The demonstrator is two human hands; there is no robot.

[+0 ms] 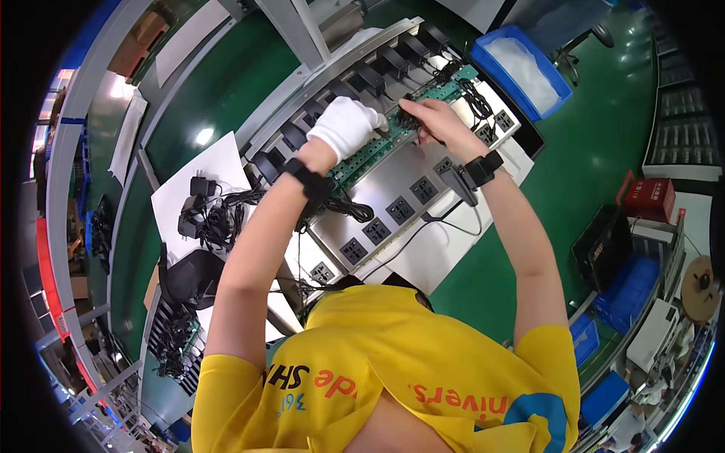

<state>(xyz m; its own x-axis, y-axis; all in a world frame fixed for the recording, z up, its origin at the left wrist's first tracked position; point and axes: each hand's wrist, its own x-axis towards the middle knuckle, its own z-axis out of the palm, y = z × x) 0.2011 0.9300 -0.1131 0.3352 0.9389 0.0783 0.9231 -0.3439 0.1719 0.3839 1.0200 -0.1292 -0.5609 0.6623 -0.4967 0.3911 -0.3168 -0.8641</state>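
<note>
My left hand (349, 127), in a white glove, reaches over a long green circuit board strip (362, 162) on a metal test panel (381, 189). Its fingers are curled together at the board, and whatever they may grip is hidden. My bare right hand (445, 124) is just to the right, thumb and fingers closed on a coiled black cable (408, 115) above the same strip. Behind both hands, black power adapters (368, 78) stand in a row along the panel's far side. Another black cable coil (349, 208) lies on the panel near my left wrist.
Several black sockets (399, 211) line the panel's near side. Left of it, tangled adapters and cables (208, 219) lie on a white sheet. A blue bin (555, 83) stands beyond the panel's right end. A grey metal post (291, 30) rises behind the panel.
</note>
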